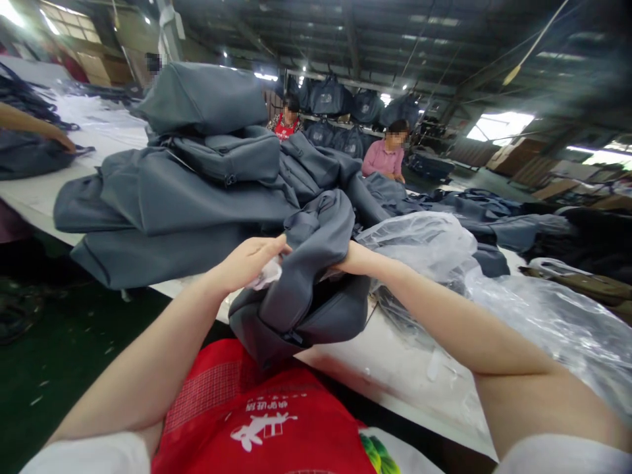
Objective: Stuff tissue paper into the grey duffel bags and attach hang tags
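A grey backpack (306, 289) lies at the near edge of the white table (395, 375), partly hanging over my red apron. My left hand (247, 261) rests on its left side, fingers together, pressing white stuffing or paper (266, 275) against the bag. My right hand (353, 259) reaches into the bag's right side; its fingers are hidden inside the fabric.
A tall pile of grey backpacks (197, 171) stands behind and to the left. Clear plastic bags (494, 289) lie at the right. Two people sit across the table at the back. Another person's arm (29, 125) reaches in at the far left.
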`<state>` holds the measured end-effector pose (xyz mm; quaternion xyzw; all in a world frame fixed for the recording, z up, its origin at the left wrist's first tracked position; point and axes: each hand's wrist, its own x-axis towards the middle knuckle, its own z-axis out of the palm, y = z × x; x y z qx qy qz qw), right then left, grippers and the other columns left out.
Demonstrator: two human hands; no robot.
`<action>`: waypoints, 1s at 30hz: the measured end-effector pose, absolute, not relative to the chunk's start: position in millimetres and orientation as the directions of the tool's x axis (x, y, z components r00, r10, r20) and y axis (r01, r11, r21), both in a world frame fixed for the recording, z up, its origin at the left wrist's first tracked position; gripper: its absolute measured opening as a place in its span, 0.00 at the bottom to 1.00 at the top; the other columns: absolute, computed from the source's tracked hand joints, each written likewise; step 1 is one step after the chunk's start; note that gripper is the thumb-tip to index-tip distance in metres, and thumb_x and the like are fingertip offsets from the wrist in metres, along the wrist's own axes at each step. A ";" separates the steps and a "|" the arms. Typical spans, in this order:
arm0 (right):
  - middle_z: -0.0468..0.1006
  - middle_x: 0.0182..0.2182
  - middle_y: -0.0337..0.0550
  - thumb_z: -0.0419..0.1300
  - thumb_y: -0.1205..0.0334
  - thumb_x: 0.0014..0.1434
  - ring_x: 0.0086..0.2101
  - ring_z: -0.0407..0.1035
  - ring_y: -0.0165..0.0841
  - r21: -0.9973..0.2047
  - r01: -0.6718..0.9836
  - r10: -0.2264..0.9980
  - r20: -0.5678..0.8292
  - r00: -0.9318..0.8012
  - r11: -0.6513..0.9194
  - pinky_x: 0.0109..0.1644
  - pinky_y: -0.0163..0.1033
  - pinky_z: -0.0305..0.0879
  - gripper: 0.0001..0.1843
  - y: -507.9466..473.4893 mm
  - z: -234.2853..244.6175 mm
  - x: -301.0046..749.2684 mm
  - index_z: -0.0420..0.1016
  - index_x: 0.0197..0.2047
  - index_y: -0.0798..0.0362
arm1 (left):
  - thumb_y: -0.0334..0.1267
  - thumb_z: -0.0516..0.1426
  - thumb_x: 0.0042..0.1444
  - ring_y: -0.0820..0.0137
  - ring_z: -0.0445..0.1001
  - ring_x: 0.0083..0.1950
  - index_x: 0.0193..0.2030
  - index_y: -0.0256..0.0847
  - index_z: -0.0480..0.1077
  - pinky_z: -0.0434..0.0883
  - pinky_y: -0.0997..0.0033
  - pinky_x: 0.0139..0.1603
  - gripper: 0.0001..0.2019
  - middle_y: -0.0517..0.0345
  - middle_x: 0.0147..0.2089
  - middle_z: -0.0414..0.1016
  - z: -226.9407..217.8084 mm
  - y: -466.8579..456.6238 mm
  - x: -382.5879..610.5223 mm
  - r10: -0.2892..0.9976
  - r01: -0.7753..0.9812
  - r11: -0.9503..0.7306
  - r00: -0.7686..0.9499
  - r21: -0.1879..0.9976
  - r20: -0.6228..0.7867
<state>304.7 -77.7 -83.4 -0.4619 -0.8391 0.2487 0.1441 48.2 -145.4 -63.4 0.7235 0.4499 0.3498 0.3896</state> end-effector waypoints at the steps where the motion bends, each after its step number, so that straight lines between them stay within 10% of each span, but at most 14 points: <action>1: 0.70 0.58 0.50 0.65 0.57 0.52 0.58 0.63 0.43 -0.554 0.698 0.848 0.025 -0.530 0.453 0.63 0.45 0.57 0.31 -77.9 -80.1 306.7 0.70 0.58 0.56 | 0.60 0.46 0.58 0.68 0.72 0.29 0.38 0.36 0.77 0.67 0.71 0.30 0.30 0.53 0.31 0.77 -58.9 -140.9 47.9 0.922 0.364 -0.296 0.351 0.883 0.165; 7: 0.79 0.32 0.43 0.64 0.62 0.46 0.37 0.73 0.40 -0.585 0.793 0.929 -0.175 -0.325 0.167 0.40 0.37 0.69 0.10 -100.4 -50.0 323.7 0.76 0.34 0.55 | 0.53 0.52 0.59 0.60 0.76 0.44 0.46 0.41 0.76 0.69 0.65 0.46 0.21 0.51 0.43 0.80 -49.0 -153.4 48.7 0.909 0.631 -0.413 0.326 0.657 0.259; 15: 0.55 0.14 0.34 0.44 0.64 0.58 0.14 0.51 0.26 -0.896 0.163 0.905 -0.424 -0.041 -0.413 0.17 0.30 0.48 0.12 -108.4 -58.9 366.2 0.56 0.23 0.51 | 0.46 0.49 0.62 0.56 0.75 0.46 0.64 0.42 0.62 0.72 0.57 0.46 0.25 0.43 0.52 0.73 -102.3 -219.2 98.0 0.812 0.746 -0.573 0.574 0.338 0.110; 23: 0.66 0.15 0.36 0.57 0.57 0.58 0.14 0.58 0.24 -0.879 0.172 0.896 -0.440 0.061 -0.444 0.15 0.29 0.51 0.14 -99.0 -74.9 347.7 0.65 0.24 0.55 | 0.41 0.51 0.61 0.56 0.75 0.47 0.64 0.41 0.61 0.74 0.57 0.46 0.24 0.46 0.53 0.73 -116.9 -223.4 115.1 0.777 0.717 -0.624 0.612 0.311 0.148; 30: 0.74 0.20 0.37 0.63 0.71 0.48 0.21 0.67 0.27 -0.909 0.401 0.993 -0.103 0.050 -0.114 0.25 0.31 0.62 0.03 -62.3 13.4 296.5 0.73 0.29 0.59 | 0.38 0.53 0.61 0.66 0.75 0.44 0.54 0.42 0.68 0.72 0.69 0.45 0.15 0.53 0.44 0.75 -96.6 -222.1 70.1 0.706 0.593 -0.657 0.268 0.466 0.655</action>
